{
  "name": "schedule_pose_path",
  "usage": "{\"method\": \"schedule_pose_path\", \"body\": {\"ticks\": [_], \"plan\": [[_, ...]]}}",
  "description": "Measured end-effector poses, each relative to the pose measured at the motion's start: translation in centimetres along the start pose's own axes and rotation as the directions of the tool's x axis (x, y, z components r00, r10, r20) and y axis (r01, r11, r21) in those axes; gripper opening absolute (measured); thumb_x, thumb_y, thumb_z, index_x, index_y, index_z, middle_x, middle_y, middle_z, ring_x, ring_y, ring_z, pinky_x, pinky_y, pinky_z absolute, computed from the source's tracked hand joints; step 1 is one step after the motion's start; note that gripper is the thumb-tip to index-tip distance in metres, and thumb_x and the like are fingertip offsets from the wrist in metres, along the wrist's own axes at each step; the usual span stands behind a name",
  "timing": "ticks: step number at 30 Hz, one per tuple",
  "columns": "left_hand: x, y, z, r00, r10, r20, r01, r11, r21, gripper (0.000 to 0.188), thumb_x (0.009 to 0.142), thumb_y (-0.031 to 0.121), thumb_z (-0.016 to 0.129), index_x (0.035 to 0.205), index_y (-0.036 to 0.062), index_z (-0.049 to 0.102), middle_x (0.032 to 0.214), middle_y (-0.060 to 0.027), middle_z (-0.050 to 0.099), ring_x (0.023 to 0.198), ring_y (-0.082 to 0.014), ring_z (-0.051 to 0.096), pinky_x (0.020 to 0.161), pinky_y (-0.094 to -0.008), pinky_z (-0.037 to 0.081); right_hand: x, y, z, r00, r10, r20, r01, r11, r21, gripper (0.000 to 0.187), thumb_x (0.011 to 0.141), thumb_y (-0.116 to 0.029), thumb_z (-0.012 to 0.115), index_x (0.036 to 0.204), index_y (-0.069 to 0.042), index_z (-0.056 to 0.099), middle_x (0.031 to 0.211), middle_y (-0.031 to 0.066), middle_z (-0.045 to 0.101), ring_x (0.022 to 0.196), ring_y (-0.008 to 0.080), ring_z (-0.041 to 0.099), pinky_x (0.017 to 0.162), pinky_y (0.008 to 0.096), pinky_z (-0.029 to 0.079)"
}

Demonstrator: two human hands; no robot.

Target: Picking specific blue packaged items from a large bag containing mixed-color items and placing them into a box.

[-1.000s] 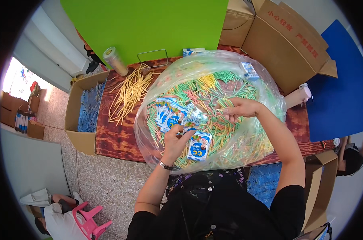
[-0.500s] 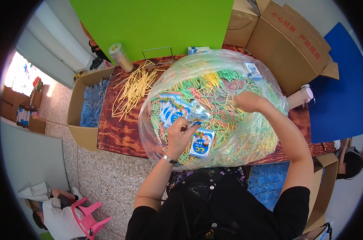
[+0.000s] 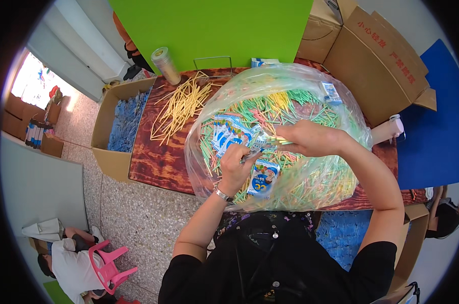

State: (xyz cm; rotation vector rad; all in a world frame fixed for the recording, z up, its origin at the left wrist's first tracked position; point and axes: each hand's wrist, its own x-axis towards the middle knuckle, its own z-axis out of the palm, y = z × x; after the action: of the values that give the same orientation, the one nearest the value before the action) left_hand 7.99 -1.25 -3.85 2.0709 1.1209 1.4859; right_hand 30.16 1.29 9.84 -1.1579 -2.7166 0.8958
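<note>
A dark-red patterned tabletop (image 3: 156, 164) stands on a speckled floor (image 3: 133, 213), with a green panel (image 3: 214, 30) along its far side. At its left end lie loose yellow sticks (image 3: 184, 109), near a tall clear container (image 3: 166, 66). An open carton (image 3: 102, 121) sits just left, and a large cardboard box (image 3: 371, 61) stands far right. A big clear bag (image 3: 335, 177), its mouth open, fills the middle, heaped with coloured sticks (image 3: 303, 97).

The left hand (image 3: 236, 166) reaches in from the near side, thumb and fingers pinching a small packet (image 3: 256, 151). The right hand (image 3: 313, 138) comes from the right, palm down, its fingers closed around a few pale sticks (image 3: 281, 141). These point left, close by the held packet; whether they touch it, I cannot tell. Fanned packets (image 3: 229, 131) lie beyond the left fingers; a single blue-and-white packet (image 3: 263, 178) lies nearer, just to their right.
</note>
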Motion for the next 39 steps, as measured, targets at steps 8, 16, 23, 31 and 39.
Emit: {"method": "schedule_pose_path", "body": {"ticks": [8,16,23,31,39], "plan": [[0.2,-0.1,-0.6,0.997,0.075,0.015,-0.076,0.997,0.021,0.028,0.066,0.005,0.083,0.074,0.0035,0.056,0.071,-0.0075,0.058,0.063,-0.0234,0.055,0.055,-0.0333,0.043,1.1,-0.7,-0.3,0.996,0.008,0.093,0.011,0.980,-0.200,0.027,0.090,-0.026,0.062,0.093,-0.001,0.052,0.077,0.0219,0.062,0.076,0.0426,0.061,0.066,0.0505,0.047],[0.4,0.2,-0.3,0.984,0.170,0.057,-0.173,0.984,0.046,0.026,0.067,0.006,0.082,0.076,0.0035,0.058,0.073,-0.0081,0.060,0.066,-0.0243,0.058,0.057,-0.0337,0.046,2.7,-1.5,-1.1,0.979,0.088,0.186,-0.013,0.929,-0.371,0.029,0.084,-0.029,0.067,0.091,-0.001,0.061,0.073,0.0193,0.063,0.076,0.0381,0.064,0.067,0.0470,0.050],[0.4,0.6,-0.4,0.998,0.045,0.040,-0.045,0.999,0.014,0.026,0.068,0.008,0.082,0.079,0.0043,0.060,0.072,-0.0076,0.061,0.065,-0.0231,0.058,0.055,-0.0330,0.045,3.4,-4.5,-2.3,0.961,0.195,0.194,-0.078,0.871,-0.485,0.021,0.083,-0.023,0.067,0.084,-0.002,0.072,0.082,0.0178,0.068,0.082,0.0339,0.068,0.070,0.0403,0.055],[1.1,0.5,-0.1,0.977,0.210,0.025,-0.211,0.976,0.047,0.025,0.068,0.007,0.082,0.085,0.0044,0.064,0.077,-0.0087,0.064,0.067,-0.0237,0.062,0.058,-0.0327,0.048,3.5,-4.4,-2.3,0.970,0.108,0.216,0.014,0.868,-0.497,0.028,0.080,-0.026,0.071,0.082,0.001,0.065,0.073,0.0204,0.064,0.078,0.0370,0.066,0.066,0.0429,0.052],[0.5,-0.5,-0.7,0.995,-0.028,0.095,0.044,0.985,-0.165,0.024,0.073,0.004,0.077,0.095,0.0018,0.067,0.084,-0.0094,0.066,0.071,-0.0210,0.063,0.062,-0.0310,0.048,2.0,-4.7,-4.3,0.992,0.030,-0.121,-0.067,0.946,-0.318,0.056,0.077,-0.030,0.076,0.122,-0.006,0.054,0.093,0.0179,0.065,0.085,0.0360,0.065,0.070,0.0424,0.052]]}}
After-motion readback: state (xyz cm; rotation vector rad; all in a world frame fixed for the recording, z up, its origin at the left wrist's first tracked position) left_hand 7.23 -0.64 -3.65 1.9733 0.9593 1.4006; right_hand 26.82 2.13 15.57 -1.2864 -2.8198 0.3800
